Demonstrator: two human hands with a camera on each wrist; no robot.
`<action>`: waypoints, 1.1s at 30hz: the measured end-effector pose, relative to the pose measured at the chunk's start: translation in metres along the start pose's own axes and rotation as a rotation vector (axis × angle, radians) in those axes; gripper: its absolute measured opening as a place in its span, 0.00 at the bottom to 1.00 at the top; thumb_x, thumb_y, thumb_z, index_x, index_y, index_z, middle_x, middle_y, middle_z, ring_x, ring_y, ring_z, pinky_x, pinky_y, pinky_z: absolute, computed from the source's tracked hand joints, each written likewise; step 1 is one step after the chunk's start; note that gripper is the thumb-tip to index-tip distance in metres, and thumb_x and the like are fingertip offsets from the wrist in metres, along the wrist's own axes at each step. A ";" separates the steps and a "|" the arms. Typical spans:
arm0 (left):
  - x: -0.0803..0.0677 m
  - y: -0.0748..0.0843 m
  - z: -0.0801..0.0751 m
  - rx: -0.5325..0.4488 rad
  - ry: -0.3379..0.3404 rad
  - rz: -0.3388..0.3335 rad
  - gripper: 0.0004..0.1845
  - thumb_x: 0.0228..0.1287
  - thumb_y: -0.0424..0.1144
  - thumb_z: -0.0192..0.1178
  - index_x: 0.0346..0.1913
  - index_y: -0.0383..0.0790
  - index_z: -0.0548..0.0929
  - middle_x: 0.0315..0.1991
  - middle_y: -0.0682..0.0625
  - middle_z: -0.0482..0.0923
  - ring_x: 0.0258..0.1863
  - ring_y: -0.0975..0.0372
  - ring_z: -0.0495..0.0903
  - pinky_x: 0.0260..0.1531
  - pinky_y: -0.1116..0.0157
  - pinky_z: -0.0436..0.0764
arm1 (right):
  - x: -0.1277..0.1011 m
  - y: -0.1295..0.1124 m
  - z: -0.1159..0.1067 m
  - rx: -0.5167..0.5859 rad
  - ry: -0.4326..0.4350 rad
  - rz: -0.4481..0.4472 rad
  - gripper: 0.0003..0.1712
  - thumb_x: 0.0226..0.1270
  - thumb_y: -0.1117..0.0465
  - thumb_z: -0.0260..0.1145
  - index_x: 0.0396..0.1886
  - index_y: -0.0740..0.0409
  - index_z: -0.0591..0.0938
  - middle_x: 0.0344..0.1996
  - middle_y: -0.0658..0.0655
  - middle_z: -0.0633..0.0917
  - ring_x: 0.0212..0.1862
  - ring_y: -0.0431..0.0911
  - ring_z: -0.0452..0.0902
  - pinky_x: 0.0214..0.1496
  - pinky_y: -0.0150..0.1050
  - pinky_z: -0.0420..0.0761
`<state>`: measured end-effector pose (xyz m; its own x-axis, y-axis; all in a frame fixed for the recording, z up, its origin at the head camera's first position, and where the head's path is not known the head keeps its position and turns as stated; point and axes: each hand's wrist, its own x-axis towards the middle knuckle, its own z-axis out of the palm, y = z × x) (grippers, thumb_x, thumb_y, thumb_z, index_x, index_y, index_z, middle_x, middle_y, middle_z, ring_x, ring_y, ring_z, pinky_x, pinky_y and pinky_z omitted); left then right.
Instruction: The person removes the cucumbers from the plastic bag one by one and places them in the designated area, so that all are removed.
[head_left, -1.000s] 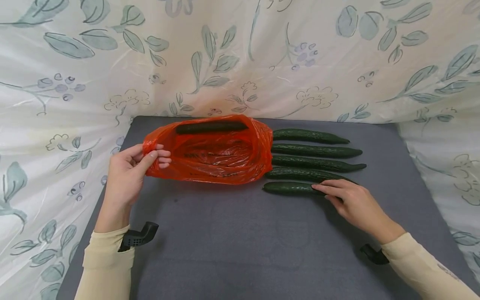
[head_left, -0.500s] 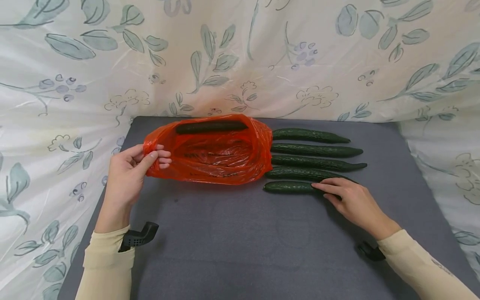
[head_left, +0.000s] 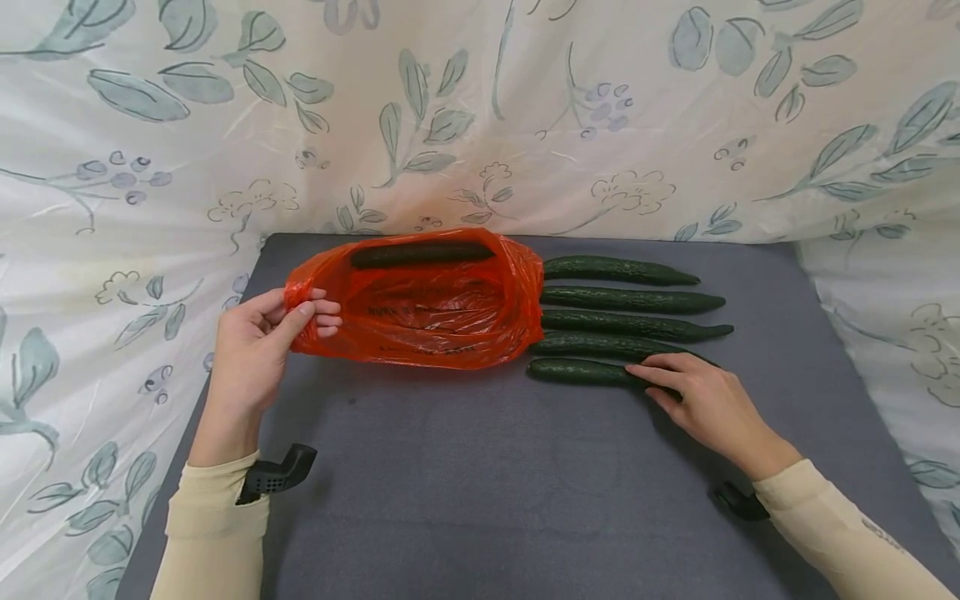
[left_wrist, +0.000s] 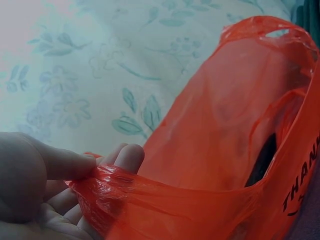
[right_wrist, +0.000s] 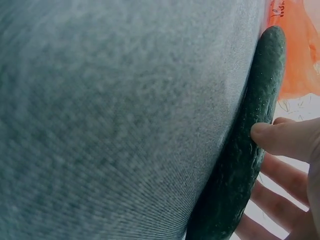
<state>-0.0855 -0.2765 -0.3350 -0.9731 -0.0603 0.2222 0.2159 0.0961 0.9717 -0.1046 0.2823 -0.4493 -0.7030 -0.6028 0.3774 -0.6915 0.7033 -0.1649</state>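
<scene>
While the left hand [head_left: 258, 342] pinches the rim of the orange bag [head_left: 427, 304] between thumb and fingers, holding its mouth open toward the row of cucumbers, the right hand [head_left: 701, 400] curls its thumb and fingers around the nearest cucumber [head_left: 577, 372] on the grey mat [head_left: 480, 483]. One cucumber [head_left: 420, 253] already lies inside the bag along its far side; four others [head_left: 630, 301] lie side by side just right of the bag.
</scene>
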 end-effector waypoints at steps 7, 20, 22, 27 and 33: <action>0.001 0.000 0.001 -0.017 0.000 -0.003 0.11 0.79 0.27 0.64 0.56 0.22 0.86 0.42 0.40 0.91 0.37 0.56 0.93 0.45 0.62 0.90 | 0.001 0.000 -0.004 -0.008 0.044 0.005 0.33 0.51 0.70 0.86 0.60 0.50 0.91 0.51 0.57 0.90 0.40 0.51 0.88 0.21 0.42 0.80; 0.002 -0.002 0.001 -0.026 -0.003 -0.003 0.11 0.78 0.27 0.64 0.55 0.22 0.86 0.42 0.39 0.91 0.36 0.56 0.93 0.45 0.62 0.90 | 0.002 0.001 -0.006 -0.010 0.075 0.019 0.35 0.51 0.69 0.85 0.63 0.52 0.90 0.50 0.58 0.89 0.45 0.55 0.89 0.25 0.51 0.85; 0.002 -0.002 0.001 -0.031 -0.003 -0.001 0.11 0.78 0.27 0.64 0.55 0.21 0.86 0.42 0.39 0.91 0.36 0.55 0.93 0.45 0.61 0.90 | 0.002 0.000 -0.007 -0.012 0.075 0.022 0.36 0.51 0.68 0.85 0.64 0.52 0.89 0.51 0.59 0.89 0.46 0.55 0.88 0.25 0.51 0.85; 0.002 -0.002 0.002 -0.029 -0.002 -0.003 0.11 0.78 0.27 0.64 0.55 0.22 0.86 0.42 0.39 0.91 0.36 0.56 0.93 0.45 0.62 0.90 | 0.006 -0.001 -0.010 0.000 0.074 0.032 0.35 0.53 0.65 0.85 0.65 0.52 0.88 0.54 0.60 0.88 0.48 0.57 0.88 0.27 0.53 0.86; 0.001 -0.002 0.002 -0.035 -0.009 -0.005 0.11 0.78 0.27 0.64 0.55 0.22 0.86 0.42 0.39 0.91 0.36 0.55 0.93 0.45 0.61 0.90 | 0.014 -0.005 -0.016 0.027 0.083 0.032 0.36 0.54 0.63 0.85 0.66 0.54 0.88 0.59 0.60 0.86 0.49 0.57 0.88 0.24 0.48 0.81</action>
<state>-0.0874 -0.2746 -0.3371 -0.9749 -0.0521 0.2166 0.2134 0.0607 0.9751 -0.1086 0.2764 -0.4289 -0.7091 -0.5463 0.4458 -0.6743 0.7103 -0.2021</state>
